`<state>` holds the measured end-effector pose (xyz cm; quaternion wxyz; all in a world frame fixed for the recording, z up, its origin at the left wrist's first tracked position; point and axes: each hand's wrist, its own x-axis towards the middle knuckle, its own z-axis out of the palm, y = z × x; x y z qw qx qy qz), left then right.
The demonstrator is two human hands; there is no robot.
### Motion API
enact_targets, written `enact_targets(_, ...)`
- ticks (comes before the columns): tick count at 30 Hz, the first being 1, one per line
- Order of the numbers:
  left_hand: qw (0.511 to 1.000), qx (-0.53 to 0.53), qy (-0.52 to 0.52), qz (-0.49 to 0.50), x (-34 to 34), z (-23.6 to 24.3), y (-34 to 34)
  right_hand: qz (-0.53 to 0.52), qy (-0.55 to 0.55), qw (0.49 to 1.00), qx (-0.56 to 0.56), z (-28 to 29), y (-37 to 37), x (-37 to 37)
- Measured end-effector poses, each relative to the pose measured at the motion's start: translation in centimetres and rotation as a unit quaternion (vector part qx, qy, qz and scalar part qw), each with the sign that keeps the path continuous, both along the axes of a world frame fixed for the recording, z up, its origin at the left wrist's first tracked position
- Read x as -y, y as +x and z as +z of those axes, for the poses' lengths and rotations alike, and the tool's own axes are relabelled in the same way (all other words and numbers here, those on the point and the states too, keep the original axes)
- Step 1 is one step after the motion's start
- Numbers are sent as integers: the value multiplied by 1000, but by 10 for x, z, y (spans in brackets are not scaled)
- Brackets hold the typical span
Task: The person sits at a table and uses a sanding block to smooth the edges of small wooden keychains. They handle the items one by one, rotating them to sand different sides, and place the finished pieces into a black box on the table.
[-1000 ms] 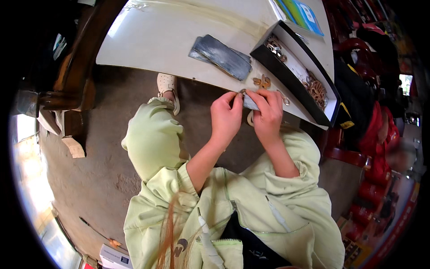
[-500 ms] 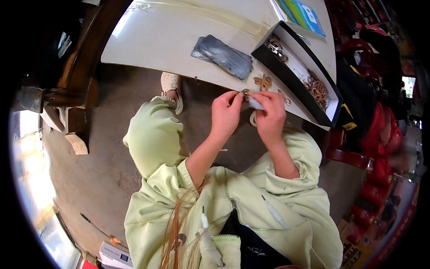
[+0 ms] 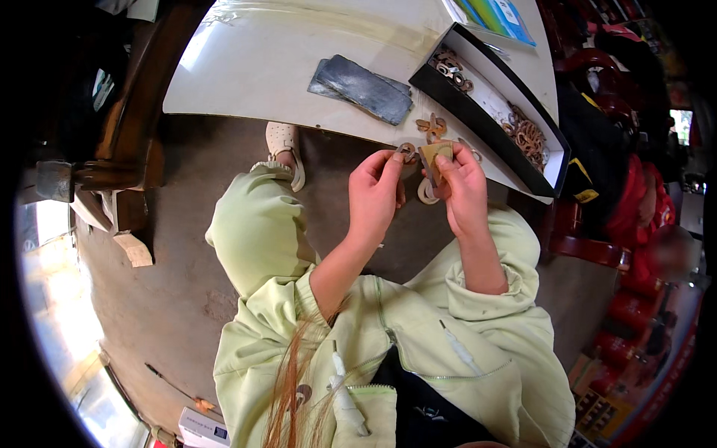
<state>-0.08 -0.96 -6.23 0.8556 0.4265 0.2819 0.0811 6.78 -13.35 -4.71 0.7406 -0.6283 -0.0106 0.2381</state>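
Observation:
My left hand (image 3: 376,190) pinches a small brown ring-shaped piece (image 3: 406,149) between thumb and fingertips, just off the table's front edge. Close beside it, my right hand (image 3: 464,183) grips a folded tan sheet (image 3: 435,154) that looks like sandpaper. The sheet and the ring piece are side by side; whether they touch I cannot tell. Beyond my hands, several flat brown pieces (image 3: 431,127) lie together on the white table (image 3: 276,82). A long black box (image 3: 478,123) with a white inside holds many brown ring-like pieces (image 3: 525,138) and a few darker ones.
Two dark grey worn sheets (image 3: 366,88) lie overlapped on the table, left of the box. Blue and green printed packets (image 3: 497,19) rest at the far right. Dark wooden furniture (image 3: 134,112) stands to the left, and a red wooden chair (image 3: 590,250) to the right.
My hands have drawn slightly apart. The folded sheet in my right hand has turned, its tan face now showing, and the ring piece is more exposed in my left.

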Motion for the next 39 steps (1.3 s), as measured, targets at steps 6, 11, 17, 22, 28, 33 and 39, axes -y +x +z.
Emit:
enact_targets(6,999,29,-31,1,-2,1,-3,5,0,1000,26,4,-5,-5)
enact_targets(11,999,45,-26,12,-3,8,-7,8,-31,997,71,-1,-6,-7)
enact_targets(17,993,103,54,-6,0,6,-11,-4,-98,979,181,-1,-7,-12)
enact_targets(22,994,112,7,6,7,5,-11,-15,-140,964,224,3,-13,-20)
enact_targets(28,995,97,0,-37,6,8,-12,19,-124,949,288,-1,-10,-25)
enact_targets(33,994,106,-13,-35,2,8,-12,5,-125,967,223,1,-5,-20)
enact_targets(39,998,65,-23,2,1,9,-10,12,-21,999,43,2,-2,-18)
